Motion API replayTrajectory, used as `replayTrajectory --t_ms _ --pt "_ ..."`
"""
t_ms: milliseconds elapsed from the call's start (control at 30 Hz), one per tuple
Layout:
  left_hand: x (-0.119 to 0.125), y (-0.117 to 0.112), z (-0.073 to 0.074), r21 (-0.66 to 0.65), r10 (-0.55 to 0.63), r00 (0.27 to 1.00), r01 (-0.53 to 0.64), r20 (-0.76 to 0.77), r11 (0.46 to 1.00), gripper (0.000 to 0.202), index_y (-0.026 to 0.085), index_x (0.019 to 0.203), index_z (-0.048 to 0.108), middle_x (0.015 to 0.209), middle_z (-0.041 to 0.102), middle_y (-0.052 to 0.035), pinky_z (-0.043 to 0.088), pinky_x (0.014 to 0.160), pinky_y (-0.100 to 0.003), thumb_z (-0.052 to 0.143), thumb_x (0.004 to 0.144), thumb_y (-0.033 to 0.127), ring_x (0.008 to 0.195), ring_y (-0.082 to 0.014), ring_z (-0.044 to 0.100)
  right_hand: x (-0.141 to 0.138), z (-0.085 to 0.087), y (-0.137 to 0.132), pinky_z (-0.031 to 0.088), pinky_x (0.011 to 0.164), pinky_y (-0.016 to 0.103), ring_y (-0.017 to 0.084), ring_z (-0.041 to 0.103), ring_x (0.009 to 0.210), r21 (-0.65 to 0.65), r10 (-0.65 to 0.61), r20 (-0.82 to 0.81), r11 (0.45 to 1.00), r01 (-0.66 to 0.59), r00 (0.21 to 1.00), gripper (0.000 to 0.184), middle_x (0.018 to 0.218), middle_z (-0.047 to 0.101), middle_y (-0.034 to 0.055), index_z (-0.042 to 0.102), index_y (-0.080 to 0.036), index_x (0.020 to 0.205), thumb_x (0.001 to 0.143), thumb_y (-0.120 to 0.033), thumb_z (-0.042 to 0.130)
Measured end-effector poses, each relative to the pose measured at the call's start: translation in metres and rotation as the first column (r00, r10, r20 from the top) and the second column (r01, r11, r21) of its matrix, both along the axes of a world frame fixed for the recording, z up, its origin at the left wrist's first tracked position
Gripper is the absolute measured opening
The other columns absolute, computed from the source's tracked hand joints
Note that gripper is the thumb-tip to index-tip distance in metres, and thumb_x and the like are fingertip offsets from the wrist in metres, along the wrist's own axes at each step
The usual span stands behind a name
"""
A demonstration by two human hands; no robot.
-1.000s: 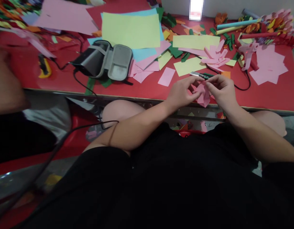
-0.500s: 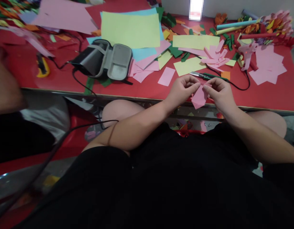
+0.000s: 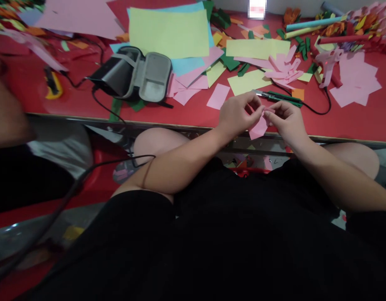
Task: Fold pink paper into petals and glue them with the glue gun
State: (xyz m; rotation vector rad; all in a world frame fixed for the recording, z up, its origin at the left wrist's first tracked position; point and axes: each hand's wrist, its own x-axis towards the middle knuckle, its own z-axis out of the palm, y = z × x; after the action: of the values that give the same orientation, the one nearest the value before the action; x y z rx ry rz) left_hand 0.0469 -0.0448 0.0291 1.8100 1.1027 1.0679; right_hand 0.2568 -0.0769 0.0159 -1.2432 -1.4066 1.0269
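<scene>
A small piece of pink paper [image 3: 258, 128] with a pointed lower end hangs between my hands, over the table's front edge. My left hand [image 3: 239, 112] pinches its upper edge between thumb and fingers. From the other side, my right hand [image 3: 285, 119] grips the upper edge too, fingertips close to the left ones. Part of the paper's top is hidden by the fingers. Just beyond the hands lies a green utility knife [image 3: 279, 98]. A pink paper rectangle [image 3: 218, 96] rests left of my left hand, and folded pink strips [image 3: 285, 71] are piled behind the knife.
A pink glue gun [image 3: 327, 67] with a black cord stands at right, near pink paper cutouts [image 3: 356, 81]. Left are an open grey case [image 3: 155, 77], a yellow utility knife [image 3: 53, 85] and another person's arm [image 3: 9, 104]. Yellow sheets [image 3: 169, 33] lie at the back.
My fingertips have drawn closer together at the paper's upper edge, and my left hand has turned slightly. The paper has shifted a little left and up. The view has tilted slightly.
</scene>
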Motion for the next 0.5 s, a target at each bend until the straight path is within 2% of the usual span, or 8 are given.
replayTrajectory --t_ms 133,233,367,500 --pt "-0.004 0.002 0.003 0.035 -0.029 0.995 0.033 -0.1 0.999 0.016 0.027 0.099 0.084 0.107 0.086 -0.0071 0.056 0.088 -0.037 0.091 0.105 0.039 0.112 -0.0297 0.078 0.004 -0.007 0.004 0.07 0.082 0.046 0.024 0.073 0.084 -0.013 0.002 -0.005 1.0 -0.002 1.0 0.05 0.086 0.07 0.0008 0.071 -0.033 0.097 0.089 -0.071 0.102" --pt "-0.009 0.003 0.005 0.038 -0.084 0.99 0.089 -0.11 0.995 0.021 0.028 0.103 0.09 0.114 0.09 -0.008 0.058 0.09 -0.038 0.089 0.111 0.048 0.116 -0.03 0.08 0.006 -0.008 0.005 0.069 0.081 0.045 0.023 0.072 0.082 -0.014 0.003 -0.034 1.0 -0.003 0.999 0.052 0.084 0.068 0.0002 0.072 -0.033 0.097 0.09 -0.075 0.102" --pt "-0.012 0.008 0.003 0.018 -0.127 0.992 0.127 0.007 0.992 0.031 0.028 0.1 0.092 0.108 0.091 -0.0071 0.063 0.091 -0.038 0.09 0.112 0.057 0.109 -0.0267 0.084 0.008 -0.007 0.006 0.069 0.08 0.044 0.023 0.073 0.083 0.015 0.01 -0.085 1.0 -0.009 0.996 0.054 0.087 0.072 0.0007 0.073 -0.031 0.095 0.088 -0.074 0.106" --pt "-0.008 0.012 -0.003 -0.032 -0.16 0.972 0.168 0.172 0.985 0.043 0.026 0.098 0.088 0.101 0.092 -0.006 0.069 0.09 -0.036 0.1 0.102 0.067 0.099 -0.0225 0.085 0.009 -0.008 0.005 0.07 0.079 0.042 0.023 0.076 0.084 0.05 0.022 -0.115 0.999 -0.017 0.993 0.052 0.088 0.077 0.0004 0.077 -0.031 0.095 0.088 -0.072 0.109"
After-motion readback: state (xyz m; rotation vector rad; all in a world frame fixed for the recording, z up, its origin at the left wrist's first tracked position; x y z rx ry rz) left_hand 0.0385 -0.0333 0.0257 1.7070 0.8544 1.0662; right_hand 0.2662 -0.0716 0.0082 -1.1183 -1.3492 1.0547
